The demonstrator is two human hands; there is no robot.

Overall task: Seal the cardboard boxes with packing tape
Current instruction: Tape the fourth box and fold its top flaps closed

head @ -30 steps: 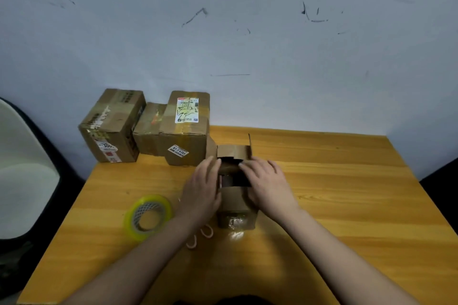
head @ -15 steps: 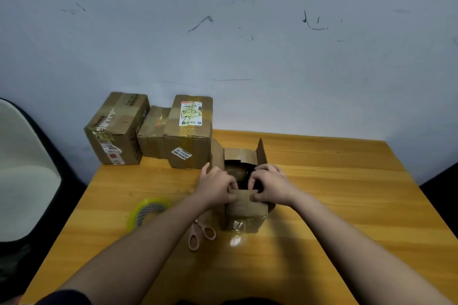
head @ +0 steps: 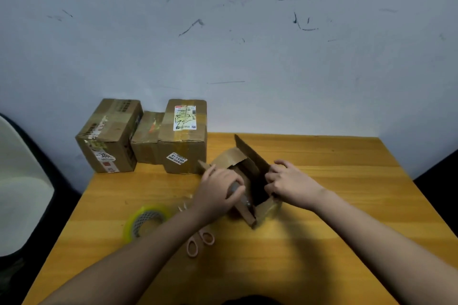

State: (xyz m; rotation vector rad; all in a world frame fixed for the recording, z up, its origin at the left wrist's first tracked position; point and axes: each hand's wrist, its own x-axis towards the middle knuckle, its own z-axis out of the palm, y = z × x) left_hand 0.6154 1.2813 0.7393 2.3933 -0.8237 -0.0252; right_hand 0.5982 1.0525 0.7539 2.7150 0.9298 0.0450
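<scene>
A small open cardboard box (head: 266,208) sits turned at an angle in the middle of the wooden table (head: 322,242), its flaps standing up and its dark inside showing. My left hand (head: 219,190) grips the box's left flap and side. My right hand (head: 288,181) pinches the tall right flap with curled fingers. A roll of yellowish packing tape (head: 146,219) lies flat on the table to the left of the box. Pink-handled scissors (head: 198,240) lie between the roll and the box, partly under my left forearm.
Three taped cardboard boxes stand at the table's back left corner: a large one (head: 109,136), a small one (head: 147,138) and a labelled one (head: 184,136). A scuffed white wall rises behind. A pale chair (head: 17,188) is at the left.
The box has been turned at an angle and its flaps have opened wider. My hands moved from its front top edge to its left and right flaps.
</scene>
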